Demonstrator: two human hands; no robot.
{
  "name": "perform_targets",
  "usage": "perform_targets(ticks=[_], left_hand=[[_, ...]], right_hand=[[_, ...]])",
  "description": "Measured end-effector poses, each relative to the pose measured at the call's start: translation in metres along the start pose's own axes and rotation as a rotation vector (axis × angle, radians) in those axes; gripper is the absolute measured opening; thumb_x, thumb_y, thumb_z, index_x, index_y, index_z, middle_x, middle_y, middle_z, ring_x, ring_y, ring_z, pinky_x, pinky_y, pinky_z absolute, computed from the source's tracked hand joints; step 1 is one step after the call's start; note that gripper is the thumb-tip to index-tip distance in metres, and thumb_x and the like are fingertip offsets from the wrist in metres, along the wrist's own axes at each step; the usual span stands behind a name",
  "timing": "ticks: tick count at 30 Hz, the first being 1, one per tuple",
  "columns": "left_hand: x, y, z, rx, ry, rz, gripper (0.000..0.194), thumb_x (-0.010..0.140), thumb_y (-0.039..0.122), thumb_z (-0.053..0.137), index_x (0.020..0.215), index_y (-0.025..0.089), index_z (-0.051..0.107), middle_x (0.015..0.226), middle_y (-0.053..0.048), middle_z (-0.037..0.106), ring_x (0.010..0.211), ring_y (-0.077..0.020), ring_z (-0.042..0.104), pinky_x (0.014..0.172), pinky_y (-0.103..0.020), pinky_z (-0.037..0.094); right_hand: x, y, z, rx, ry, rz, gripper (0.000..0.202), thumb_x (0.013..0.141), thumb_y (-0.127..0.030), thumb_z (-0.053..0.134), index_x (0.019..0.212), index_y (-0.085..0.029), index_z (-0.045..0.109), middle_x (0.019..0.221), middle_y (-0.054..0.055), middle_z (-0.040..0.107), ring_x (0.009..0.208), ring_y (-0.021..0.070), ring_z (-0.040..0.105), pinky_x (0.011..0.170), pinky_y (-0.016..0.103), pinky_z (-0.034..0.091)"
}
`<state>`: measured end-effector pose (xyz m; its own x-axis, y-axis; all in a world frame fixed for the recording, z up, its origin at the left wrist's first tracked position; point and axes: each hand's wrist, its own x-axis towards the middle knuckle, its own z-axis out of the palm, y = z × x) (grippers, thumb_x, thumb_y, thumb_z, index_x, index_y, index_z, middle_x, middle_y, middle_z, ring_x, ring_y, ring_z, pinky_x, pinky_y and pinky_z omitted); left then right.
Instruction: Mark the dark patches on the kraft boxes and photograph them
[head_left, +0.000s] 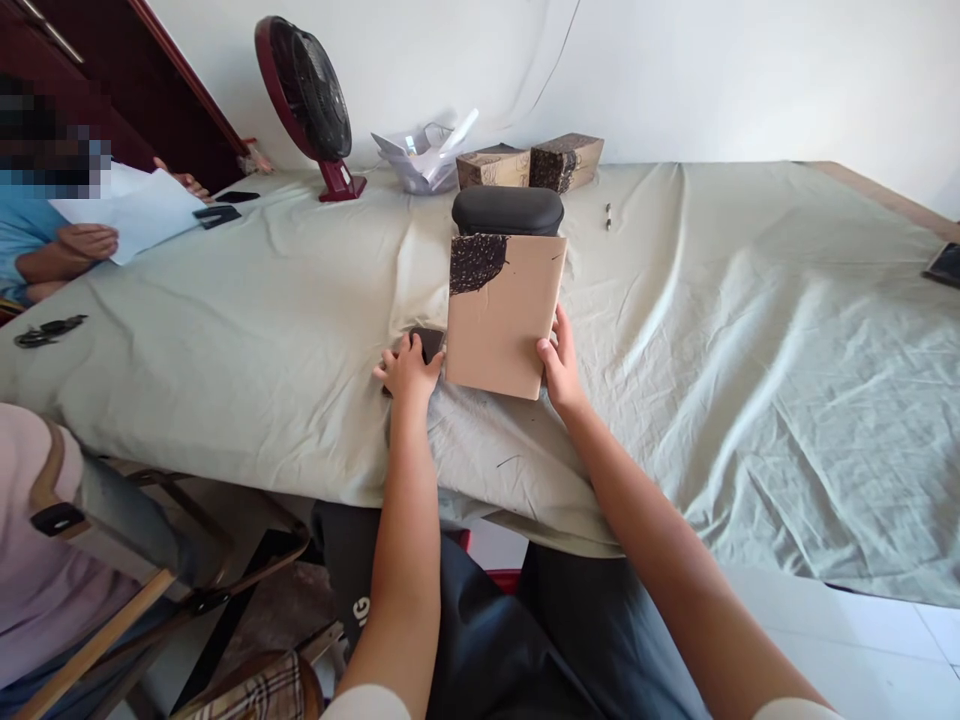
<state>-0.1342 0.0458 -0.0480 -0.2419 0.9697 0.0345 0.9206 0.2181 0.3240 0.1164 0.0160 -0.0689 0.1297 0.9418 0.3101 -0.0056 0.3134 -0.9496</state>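
Note:
My right hand (561, 365) grips the lower right edge of a tan cardboard-like box or book (502, 325), thumb on its front face. A black speckled patch covers its upper left corner. My left hand (410, 372) rests on a dark flat object (429, 343) on the cloth, just left of the tan piece, with fingers spread over it; whether it grips the object is unclear. Directly behind the tan piece lies a black oblong case (508, 209), its lower part hidden.
The table has a wrinkled pale green cloth (300, 400). Behind stand a fan (315, 100), a plastic basket (427, 170) and patterned boxes (566, 162). At the left, a person holds white paper (142, 210). Black items (51, 330) lie front left; a phone (943, 264) is far right.

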Motion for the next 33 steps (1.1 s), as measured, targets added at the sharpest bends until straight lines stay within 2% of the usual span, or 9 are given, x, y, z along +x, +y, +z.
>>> perform_targets(ticks=[8,10,13,16,19,22,25,29,33], left_hand=[[0.004,-0.003,0.007,-0.133,0.044,0.048,0.064,0.099,0.049,0.051,0.157,0.024,0.055,0.171,-0.014,0.045,0.154,-0.0487,0.036,0.118,-0.072,0.03],[0.004,-0.002,0.006,-0.221,0.133,0.081,0.059,0.099,0.046,0.053,0.154,0.025,0.058,0.169,-0.014,0.048,0.156,-0.0445,0.036,0.122,-0.072,0.029],[0.006,0.0,0.006,-0.534,0.238,0.277,0.051,0.105,0.042,0.042,0.147,0.022,0.065,0.162,-0.013,0.058,0.153,-0.0299,0.049,0.127,-0.055,0.036],[0.006,0.004,0.01,-0.834,0.19,0.456,0.057,0.106,0.053,0.036,0.139,0.021,0.07,0.154,-0.013,0.065,0.146,-0.0244,0.059,0.125,-0.043,0.044],[0.003,0.009,0.012,-0.944,0.104,0.5,0.071,0.102,0.07,0.037,0.138,0.019,0.071,0.149,-0.015,0.069,0.143,-0.0282,0.062,0.122,-0.043,0.048],[0.0,0.015,0.009,-0.987,0.008,0.519,0.09,0.097,0.083,0.028,0.144,0.017,0.067,0.145,-0.017,0.071,0.145,-0.0316,0.061,0.119,-0.045,0.051],[-0.004,0.023,0.0,-1.001,-0.047,0.547,0.101,0.091,0.092,0.021,0.15,0.021,0.063,0.148,-0.015,0.069,0.148,-0.0319,0.057,0.117,-0.044,0.052],[-0.012,0.036,-0.007,-1.032,-0.062,0.576,0.101,0.09,0.093,0.016,0.15,0.026,0.063,0.149,-0.012,0.069,0.15,-0.0307,0.055,0.115,-0.042,0.053],[-0.021,0.046,-0.006,-0.969,-0.092,0.602,0.1,0.09,0.093,0.017,0.151,0.028,0.063,0.142,-0.012,0.073,0.15,-0.0317,0.056,0.116,-0.045,0.054]], right_hand=[[-0.001,-0.003,0.001,0.039,0.001,0.02,0.101,0.083,-0.085,0.064,0.167,-0.044,0.027,0.168,0.007,0.042,0.15,0.0382,0.047,0.124,0.068,0.042],[-0.001,-0.003,0.001,0.032,0.002,0.009,0.1,0.084,-0.085,0.063,0.167,-0.043,0.027,0.166,0.007,0.043,0.149,0.0381,0.048,0.123,0.067,0.043],[-0.002,-0.003,0.001,0.02,0.01,0.019,0.099,0.086,-0.084,0.062,0.168,-0.042,0.026,0.166,0.009,0.044,0.147,0.0386,0.051,0.122,0.067,0.045],[-0.001,-0.005,0.001,0.041,0.034,0.04,0.101,0.084,-0.085,0.063,0.168,-0.042,0.027,0.168,0.008,0.043,0.149,0.0393,0.048,0.123,0.067,0.043],[0.001,-0.011,0.001,0.076,0.044,0.009,0.102,0.082,-0.087,0.062,0.168,-0.04,0.03,0.168,0.008,0.045,0.156,0.0405,0.041,0.125,0.066,0.04],[0.004,-0.02,0.0,0.088,0.035,-0.053,0.097,0.086,-0.088,0.054,0.167,-0.04,0.031,0.164,0.007,0.051,0.155,0.04,0.044,0.124,0.065,0.042],[0.004,-0.033,-0.005,0.063,0.049,-0.137,0.089,0.09,-0.088,0.045,0.166,-0.043,0.033,0.165,0.003,0.05,0.156,0.0384,0.043,0.125,0.065,0.043],[0.005,-0.047,-0.018,-0.013,0.107,-0.21,0.089,0.089,-0.091,0.04,0.165,-0.044,0.035,0.166,0.001,0.049,0.16,0.0407,0.038,0.122,0.067,0.045],[0.008,-0.048,-0.027,-0.025,0.066,-0.123,0.099,0.084,-0.097,0.039,0.167,-0.044,0.031,0.163,0.002,0.051,0.157,0.0432,0.041,0.117,0.067,0.048]])
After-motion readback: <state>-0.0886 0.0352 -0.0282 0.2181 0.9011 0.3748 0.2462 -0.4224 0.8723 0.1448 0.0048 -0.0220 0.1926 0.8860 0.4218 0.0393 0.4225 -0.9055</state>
